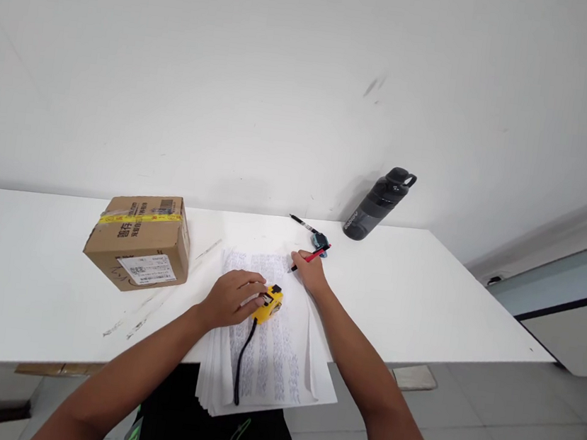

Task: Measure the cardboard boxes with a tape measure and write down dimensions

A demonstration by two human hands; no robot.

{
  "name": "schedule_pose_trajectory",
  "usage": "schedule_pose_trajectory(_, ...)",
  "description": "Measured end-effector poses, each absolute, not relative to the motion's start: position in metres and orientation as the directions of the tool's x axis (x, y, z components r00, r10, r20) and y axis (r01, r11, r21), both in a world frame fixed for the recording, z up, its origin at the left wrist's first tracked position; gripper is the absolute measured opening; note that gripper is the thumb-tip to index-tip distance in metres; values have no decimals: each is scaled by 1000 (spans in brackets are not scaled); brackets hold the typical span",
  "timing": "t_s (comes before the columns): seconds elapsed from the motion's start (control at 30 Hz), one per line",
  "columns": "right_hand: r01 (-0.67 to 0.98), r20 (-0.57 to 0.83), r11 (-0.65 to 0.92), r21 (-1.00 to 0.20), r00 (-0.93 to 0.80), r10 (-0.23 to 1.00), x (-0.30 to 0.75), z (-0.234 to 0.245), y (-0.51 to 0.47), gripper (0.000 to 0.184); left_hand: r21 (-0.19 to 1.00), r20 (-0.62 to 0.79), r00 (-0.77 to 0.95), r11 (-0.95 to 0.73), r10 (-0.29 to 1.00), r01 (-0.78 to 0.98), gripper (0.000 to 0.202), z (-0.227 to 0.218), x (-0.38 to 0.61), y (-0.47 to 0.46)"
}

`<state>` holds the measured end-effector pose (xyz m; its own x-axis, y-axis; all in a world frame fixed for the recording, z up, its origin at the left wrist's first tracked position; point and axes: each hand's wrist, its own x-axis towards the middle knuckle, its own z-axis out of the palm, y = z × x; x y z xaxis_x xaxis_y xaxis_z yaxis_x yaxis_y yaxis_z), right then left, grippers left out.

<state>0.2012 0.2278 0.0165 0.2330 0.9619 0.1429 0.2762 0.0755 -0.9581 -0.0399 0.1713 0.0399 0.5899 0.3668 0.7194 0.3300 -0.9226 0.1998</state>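
Note:
My left hand (230, 299) lies over the left side of a yellow tape measure (270, 310), its fingers and thumb closed on the case. From the case a black wrist strap (240, 367) trails down across the paper. Closed round a red and black pen (315, 254), my right hand (312, 274) rests at the upper right of the sheets, the pen's tip close to the paper. Under both hands is a stack of papers (282, 351) filled with columns of handwriting, its near end sticking out past the table edge.
A taped cardboard box (135, 240) stands on the white table (422, 307) to the left. Beyond my right hand lie a black pen (302, 222) and a small blue and black object (319, 240). A dark water bottle (378, 205) stands near the wall (256, 87).

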Motion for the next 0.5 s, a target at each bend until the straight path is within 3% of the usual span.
schedule_pose_trajectory(0.27, 282, 147, 73, -957, 250, 957, 201, 17, 227, 35, 301, 727, 523, -891, 445, 340, 10, 41, -39, 170)
schedule_pose_trajectory(0.5, 292, 147, 72, -954, 244, 959, 201, 17, 227, 34, 279, 736, 526, -899, 425, 337, 12, 43, -39, 170)
